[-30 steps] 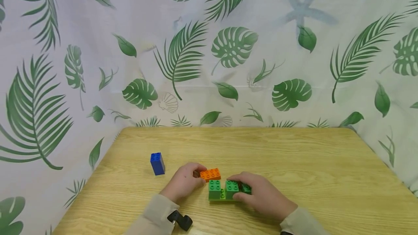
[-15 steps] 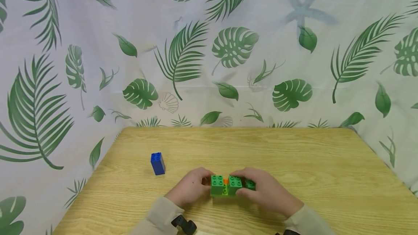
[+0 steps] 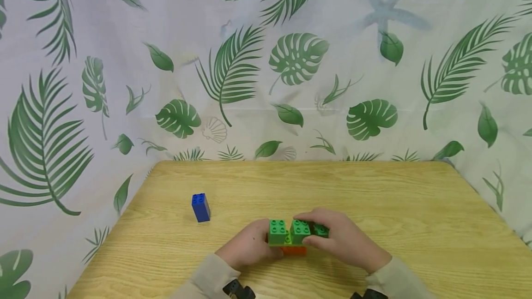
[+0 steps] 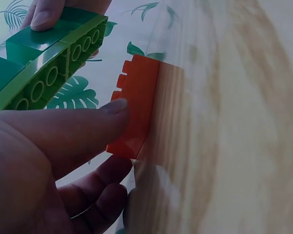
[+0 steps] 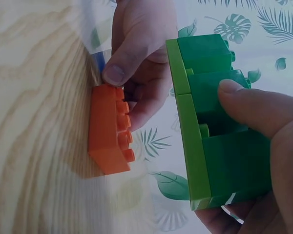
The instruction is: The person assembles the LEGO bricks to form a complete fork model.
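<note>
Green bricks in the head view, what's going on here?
A person's right hand holds a green brick assembly raised off the table. Their left hand grips an orange brick lower down, studs facing the assembly's underside. The two are not joined; the wrist views show a gap. A blue block stands apart, untouched.

Behind the left hand (image 3: 250,246), the left sleeve (image 3: 211,275) is long and plain beige, with a black wrist fitting (image 3: 238,289), rounded at one end, on its inner side. Right of the left hand, the right sleeve (image 3: 396,280) is also beige, with a second black fitting (image 3: 370,295) partly out of view.
</note>
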The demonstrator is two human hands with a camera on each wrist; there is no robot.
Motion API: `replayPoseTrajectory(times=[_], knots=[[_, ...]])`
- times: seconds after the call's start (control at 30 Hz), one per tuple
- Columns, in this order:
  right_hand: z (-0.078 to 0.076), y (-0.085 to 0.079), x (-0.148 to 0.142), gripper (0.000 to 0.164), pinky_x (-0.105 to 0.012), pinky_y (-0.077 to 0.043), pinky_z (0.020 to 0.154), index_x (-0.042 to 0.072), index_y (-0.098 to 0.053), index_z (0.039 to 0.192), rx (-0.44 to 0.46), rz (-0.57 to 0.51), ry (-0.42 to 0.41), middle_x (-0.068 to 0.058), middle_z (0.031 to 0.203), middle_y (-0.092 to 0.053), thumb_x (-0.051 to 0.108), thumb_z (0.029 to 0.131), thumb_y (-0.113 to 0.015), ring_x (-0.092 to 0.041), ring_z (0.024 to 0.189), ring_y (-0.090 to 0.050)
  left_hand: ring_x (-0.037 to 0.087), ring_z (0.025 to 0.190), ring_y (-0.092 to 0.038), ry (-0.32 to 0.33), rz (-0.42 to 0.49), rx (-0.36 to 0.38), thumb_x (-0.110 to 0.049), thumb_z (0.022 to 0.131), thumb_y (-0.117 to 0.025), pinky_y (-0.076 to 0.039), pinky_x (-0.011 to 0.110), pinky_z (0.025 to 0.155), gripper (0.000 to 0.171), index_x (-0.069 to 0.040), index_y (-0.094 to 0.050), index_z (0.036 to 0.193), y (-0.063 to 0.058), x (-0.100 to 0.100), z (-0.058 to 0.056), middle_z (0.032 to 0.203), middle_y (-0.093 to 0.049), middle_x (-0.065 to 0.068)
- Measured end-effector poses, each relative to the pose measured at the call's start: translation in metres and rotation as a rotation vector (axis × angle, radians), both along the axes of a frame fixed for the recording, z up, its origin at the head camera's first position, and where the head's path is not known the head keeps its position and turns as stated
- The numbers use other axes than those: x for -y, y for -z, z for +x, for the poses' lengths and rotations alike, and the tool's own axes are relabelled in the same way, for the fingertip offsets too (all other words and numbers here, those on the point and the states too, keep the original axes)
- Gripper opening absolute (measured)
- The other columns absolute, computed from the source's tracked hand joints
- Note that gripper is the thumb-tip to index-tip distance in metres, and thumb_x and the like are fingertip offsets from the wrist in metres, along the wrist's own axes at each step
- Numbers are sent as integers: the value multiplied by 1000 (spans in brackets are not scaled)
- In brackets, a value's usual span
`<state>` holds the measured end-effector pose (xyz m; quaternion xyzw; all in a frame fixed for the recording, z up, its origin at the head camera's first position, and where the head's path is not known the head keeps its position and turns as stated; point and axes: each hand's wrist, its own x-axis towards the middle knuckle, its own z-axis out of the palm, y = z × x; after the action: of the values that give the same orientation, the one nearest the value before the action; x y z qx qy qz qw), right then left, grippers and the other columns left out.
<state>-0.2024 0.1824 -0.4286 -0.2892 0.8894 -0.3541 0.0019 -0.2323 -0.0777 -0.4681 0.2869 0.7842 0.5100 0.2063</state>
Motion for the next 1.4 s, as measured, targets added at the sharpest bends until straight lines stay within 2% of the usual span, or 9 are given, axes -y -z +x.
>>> replayPoseTrajectory(times=[0.1, 0.27, 0.43, 0.53, 0.67, 0.8, 1.0, 1.2, 1.4], knots=[[0, 0, 0, 45, -34, -51, 82, 36, -63, 135, 2, -4, 10, 15, 118, -65, 49, 92, -70, -7, 94, -59, 3, 113, -62, 14, -4, -31, -5, 86, -80, -45, 26, 100, 53, -32, -68, 130, 2, -1, -1, 121, -67, -18], [0, 1, 1, 47, -32, -51, 79, 34, -63, 135, -5, -15, 25, 14, 118, -65, 49, 92, -71, -8, 92, -59, 3, 115, -60, 25, -49, -35, -6, 85, -82, -45, 32, 102, 57, -32, -64, 133, 2, 1, -5, 123, -65, -18], [0, -1, 2, 47, -31, -52, 77, 31, -64, 134, 8, -18, 54, 12, 120, -65, 48, 91, -72, -8, 91, -60, 7, 115, -57, 13, -127, -17, -21, 82, -87, -42, 42, 105, 56, -33, -61, 131, -7, 14, -9, 123, -61, -17], [0, -2, 2, 49, -31, -52, 76, 26, -65, 135, -10, -8, 51, 9, 121, -66, 48, 92, -72, -8, 90, -59, 13, 111, -57, -8, -114, 5, -27, 84, -86, -45, 44, 98, 62, -32, -57, 139, -14, 20, -10, 124, -59, -11], [0, 0, 2, 49, -32, -53, 76, 23, -66, 134, -46, 4, 47, 7, 120, -67, 47, 92, -72, -8, 92, -61, 19, 98, -60, -23, -81, -17, -30, 88, -82, -51, 37, 81, 67, -29, -50, 147, -20, 21, -11, 124, -58, -6], [-2, 6, 5, 48, -37, -54, 84, 23, -66, 133, -49, 12, 59, 6, 124, -67, 44, 91, -74, -11, 102, -63, 20, 97, -59, -36, -112, -85, -32, 91, -79, -51, 35, 78, 55, -23, -57, 140, -26, 18, -8, 123, -58, -11], [-4, 17, 9, 46, -40, -53, 90, 24, -65, 133, 5, 9, 51, 8, 126, -66, 39, 91, -75, -12, 108, -63, 17, 94, -61, -47, -178, -120, -23, 91, -79, -51, 32, 77, 39, -20, -63, 127, -32, 17, -4, 112, -62, -13], [-6, 24, 10, 46, -41, -53, 91, 23, -63, 137, 8, 46, 36, 9, 126, -65, 35, 94, -73, -10, 109, -62, 13, 94, -60, -29, -221, -135, -22, 91, -79, -51, 31, 78, 36, -21, -62, 123, -29, 17, -6, 110, -62, -12], [-5, 27, 10, 48, -39, -52, 91, 24, -62, 138, -31, 99, 29, 12, 123, -65, 34, 93, -75, -6, 107, -61, 13, 84, -60, -16, -255, -134, -22, 90, -79, -51, 31, 73, 33, -23, -62, 118, -25, 17, -7, 107, -62, -11]])
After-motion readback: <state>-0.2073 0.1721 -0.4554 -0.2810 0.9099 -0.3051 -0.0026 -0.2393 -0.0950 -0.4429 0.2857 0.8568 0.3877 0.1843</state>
